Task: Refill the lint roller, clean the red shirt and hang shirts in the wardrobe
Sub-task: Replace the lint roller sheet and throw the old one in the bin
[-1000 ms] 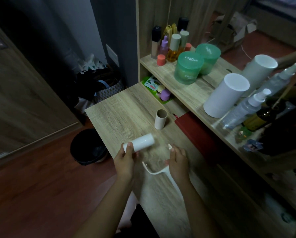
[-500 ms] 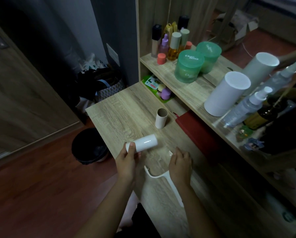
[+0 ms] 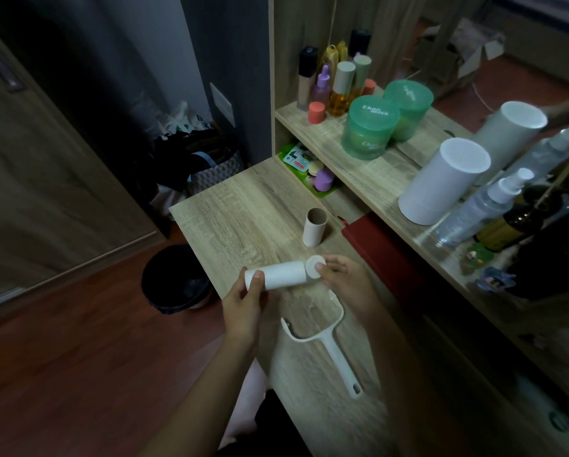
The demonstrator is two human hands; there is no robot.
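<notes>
You are gripping the white refill roll (image 3: 283,274) in your left hand (image 3: 243,308), with the fingers curling round its left end and the thumb lying on top. It is lying roughly level over the table (image 3: 243,209). Your right hand (image 3: 349,282) is pinching a small round white cap (image 3: 313,263) against the roll's right end. The roll is probably weighing very little, being a paper core with sticky sheets wound on it, so it is likely giving way under a hard squeeze. You are better off holding it near the ends, where the core should be stiffest, and sparing the middle, where any bared sheet would be catching at your skin. The cap looks like hard, smooth plastic, small enough to be slipping from a loose pinch, so pressing it on squarely by its rim seems wise. The roller handle (image 3: 334,354) is lying on the table just nearer to you than the hands, its forked end pointing towards them. It seems stiff and light, and best taken by the long grip. An empty cardboard tube (image 3: 313,229) is standing upright further back on the table.
</notes>
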